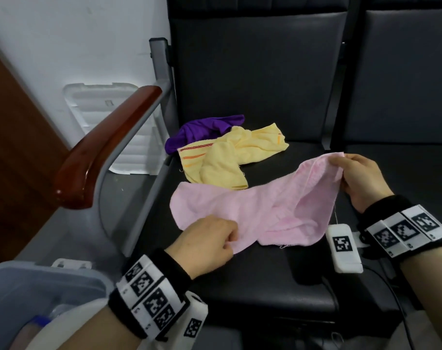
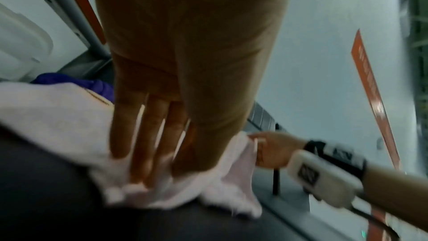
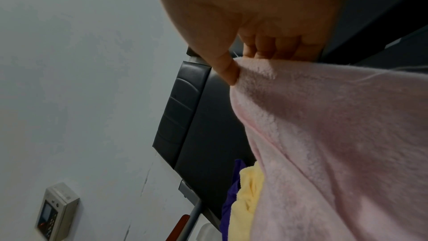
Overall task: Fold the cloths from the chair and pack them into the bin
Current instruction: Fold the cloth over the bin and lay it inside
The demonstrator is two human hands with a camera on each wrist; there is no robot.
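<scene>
A pink cloth (image 1: 252, 210) (image 2: 57, 116) (image 3: 336, 135) lies spread and rumpled on the black chair seat (image 1: 265, 279). My left hand (image 1: 227, 238) (image 2: 150, 135) grips its near left edge, low on the seat. My right hand (image 1: 341, 170) (image 3: 243, 58) pinches the far right corner between thumb and fingers and holds it raised. Behind the pink cloth, a crumpled yellow cloth (image 1: 227, 157) (image 3: 247, 199) lies partly over a purple cloth (image 1: 202, 130) (image 3: 228, 208). The grey translucent bin (image 1: 63, 272) stands at the lower left, beside the chair.
A brown wooden armrest (image 1: 101, 147) on a grey metal frame runs along the seat's left side, between seat and bin. A white lid (image 1: 109, 127) leans against the wall behind it. A second black seat (image 1: 404, 160) adjoins on the right. A small wall panel (image 3: 57, 208) shows.
</scene>
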